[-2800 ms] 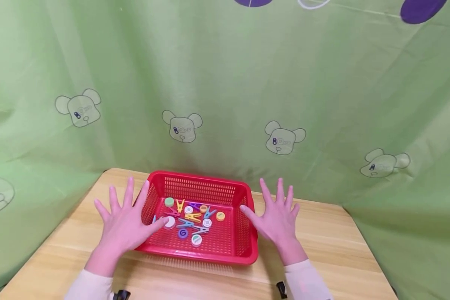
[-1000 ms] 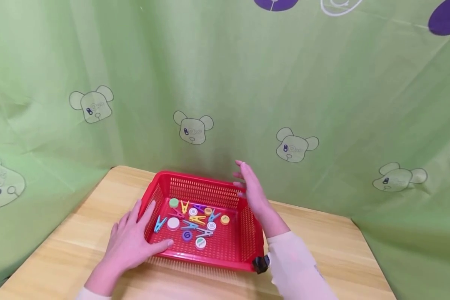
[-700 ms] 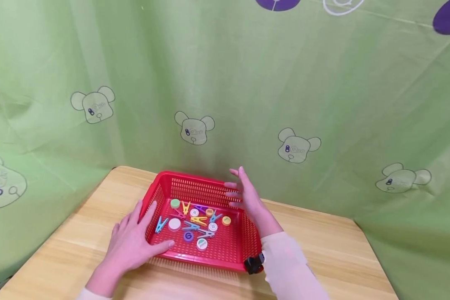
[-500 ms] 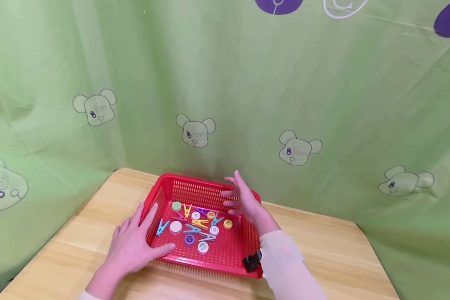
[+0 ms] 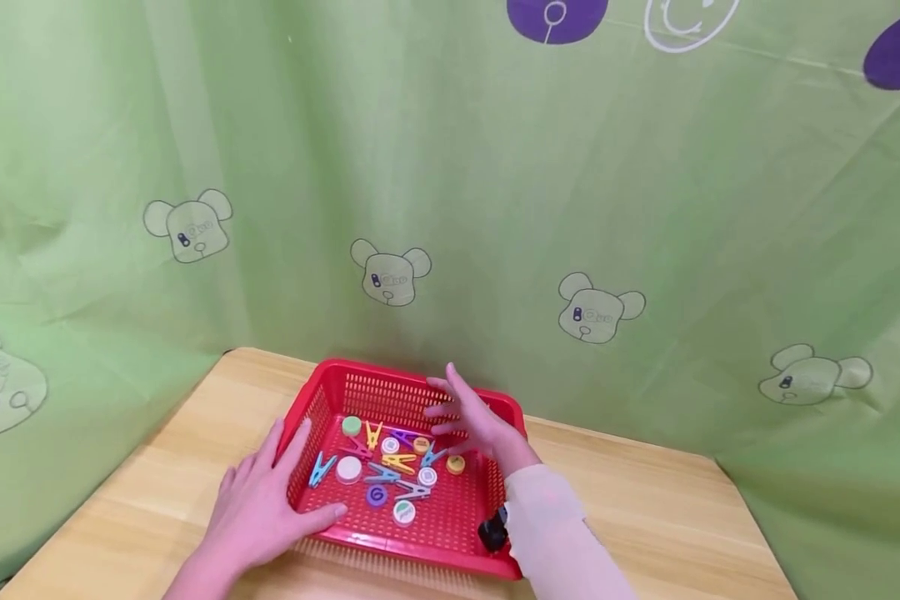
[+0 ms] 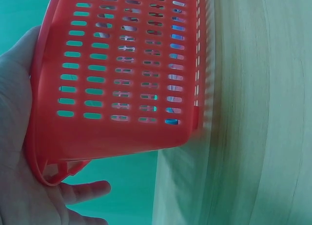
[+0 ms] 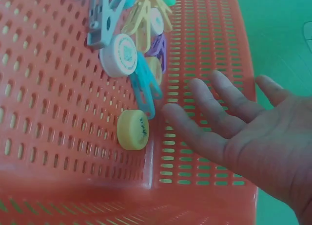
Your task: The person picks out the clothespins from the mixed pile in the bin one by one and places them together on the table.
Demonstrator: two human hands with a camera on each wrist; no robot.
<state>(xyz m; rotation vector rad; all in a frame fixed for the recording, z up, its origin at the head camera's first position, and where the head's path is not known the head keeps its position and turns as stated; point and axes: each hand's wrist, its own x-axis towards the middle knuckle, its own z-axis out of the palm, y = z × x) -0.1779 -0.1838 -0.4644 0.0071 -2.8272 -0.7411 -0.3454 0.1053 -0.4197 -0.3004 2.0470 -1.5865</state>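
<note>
A red plastic basket (image 5: 420, 546) stands on the wooden table, holding clothespins and round bottle caps. My left hand (image 5: 258, 500) rests at its left rim with fingers spread and the thumb over the front left corner. Over the back right part hovers my right hand (image 5: 480, 421), fingers apart and loosely bent, holding nothing. Nearest to it are a yellow cap (image 7: 132, 130) and a blue clothespin (image 7: 143, 84). A white cap (image 7: 118, 55) and a grey clothespin (image 7: 103, 20) lie further in. On the left side are another blue clothespin (image 5: 320, 470) and a large white cap (image 5: 348, 469).
The wooden table (image 5: 645, 500) extends on both sides of the basket. A green curtain (image 5: 465, 183) printed with bear heads hangs close behind it. A black wrist camera (image 5: 492, 531) on the right forearm overlaps the basket's right front corner.
Both hands were spread wide over the basket's sides earlier. The left has lowered to the left rim; the right has swung inward and down over the back of the basket. The view has tilted slightly.
</note>
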